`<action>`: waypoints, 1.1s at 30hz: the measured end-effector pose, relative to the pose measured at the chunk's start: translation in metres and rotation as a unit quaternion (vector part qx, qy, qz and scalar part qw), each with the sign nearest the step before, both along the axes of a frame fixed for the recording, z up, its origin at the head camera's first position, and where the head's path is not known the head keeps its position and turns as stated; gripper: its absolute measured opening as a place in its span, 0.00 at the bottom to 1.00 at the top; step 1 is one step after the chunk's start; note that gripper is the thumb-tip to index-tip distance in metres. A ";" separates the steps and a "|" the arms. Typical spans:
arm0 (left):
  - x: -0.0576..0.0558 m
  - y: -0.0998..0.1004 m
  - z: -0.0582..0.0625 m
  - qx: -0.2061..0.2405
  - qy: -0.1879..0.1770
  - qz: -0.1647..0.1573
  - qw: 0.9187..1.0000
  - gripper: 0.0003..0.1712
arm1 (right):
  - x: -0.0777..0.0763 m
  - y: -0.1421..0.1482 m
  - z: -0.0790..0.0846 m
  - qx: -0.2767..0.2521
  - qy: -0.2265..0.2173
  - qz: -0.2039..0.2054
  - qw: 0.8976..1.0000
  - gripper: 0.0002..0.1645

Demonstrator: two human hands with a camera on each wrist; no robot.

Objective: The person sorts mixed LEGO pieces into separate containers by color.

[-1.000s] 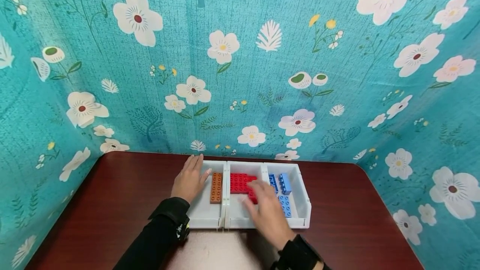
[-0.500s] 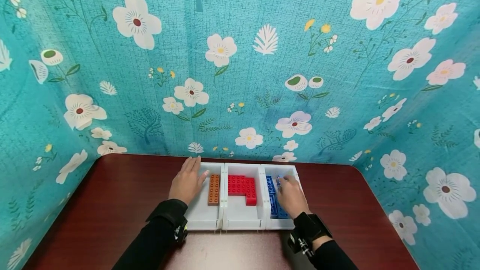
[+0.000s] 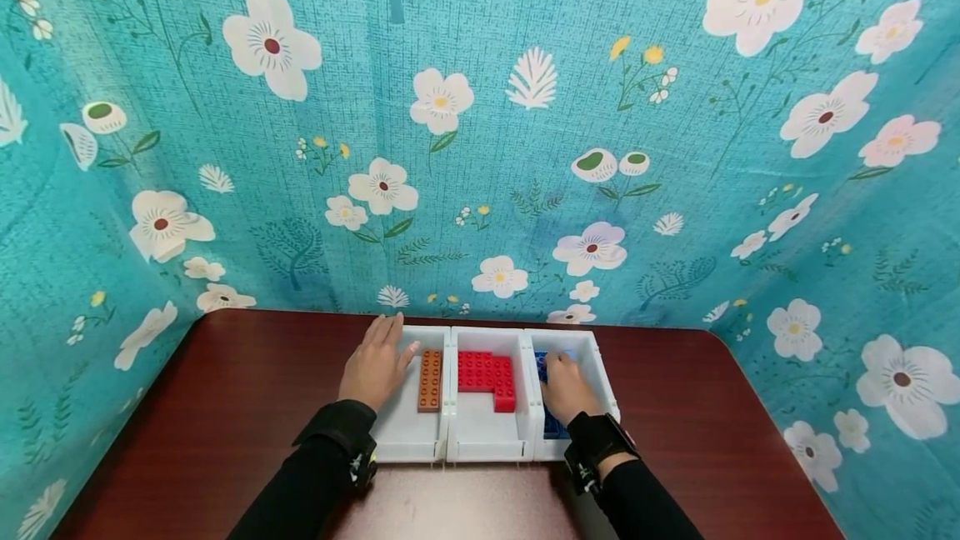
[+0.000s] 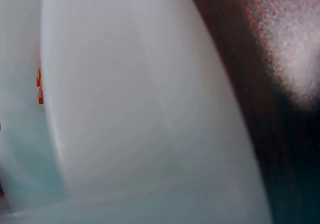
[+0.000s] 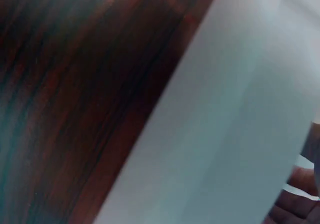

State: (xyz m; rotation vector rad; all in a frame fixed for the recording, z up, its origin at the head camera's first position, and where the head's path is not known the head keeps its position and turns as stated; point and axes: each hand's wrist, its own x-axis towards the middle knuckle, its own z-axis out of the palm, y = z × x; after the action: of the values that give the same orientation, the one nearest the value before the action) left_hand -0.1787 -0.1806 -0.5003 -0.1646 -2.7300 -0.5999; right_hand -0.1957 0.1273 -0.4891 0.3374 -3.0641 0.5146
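Note:
My left hand (image 3: 372, 369) rests with straight fingers on the left side of the left white bin (image 3: 408, 432). An orange-brown building brick (image 3: 430, 382) lies in that bin; its edge also shows in the left wrist view. Red building bricks (image 3: 483, 372) lie against one another in the middle bin (image 3: 480, 432). My right hand (image 3: 567, 390) reaches into the right bin (image 3: 603, 373) with curled fingers, pinching a light blue building brick (image 3: 571, 353) mostly covered by the hand. Dark blue bricks (image 3: 553, 426) show beside and below it. In the right wrist view, only some fingers (image 5: 297, 206) appear.
The bins stand side by side on a dark red-brown table (image 3: 262, 407). Behind and at both sides hangs a teal flowered cloth (image 3: 480, 148). Bin walls fill much of both wrist views.
My right hand has moved right from over the middle bin into the right bin, then slightly left among the blue bricks. The left hand has stayed in place.

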 end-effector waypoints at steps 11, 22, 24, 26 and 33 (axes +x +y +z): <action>0.001 -0.001 -0.002 0.005 0.006 -0.002 1.000 0.36 | -0.011 0.003 -0.008 -0.016 -0.053 -0.037 0.998 0.22; 0.000 -0.001 -0.001 0.002 0.002 0.001 1.000 0.35 | -0.008 0.011 0.008 -0.200 -0.079 -0.056 0.975 0.15; 0.000 -0.001 -0.001 0.003 -0.002 0.002 1.000 0.35 | -0.008 0.010 0.010 -0.203 -0.073 -0.067 0.974 0.14; 0.001 -0.001 -0.001 0.003 -0.005 0.003 1.000 0.35 | -0.009 0.009 0.011 -0.201 -0.070 -0.083 0.974 0.15; 0.001 0.000 0.001 0.009 0.001 0.003 1.000 0.35 | -0.013 0.004 0.012 -0.169 -0.056 -0.144 0.973 0.24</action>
State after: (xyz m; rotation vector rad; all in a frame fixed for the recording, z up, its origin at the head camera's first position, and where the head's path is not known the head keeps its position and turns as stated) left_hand -0.1775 -0.1806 -0.4998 -0.1523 -2.7212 -0.6210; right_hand -0.2086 0.1311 -0.4767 -0.1472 -2.9701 1.0442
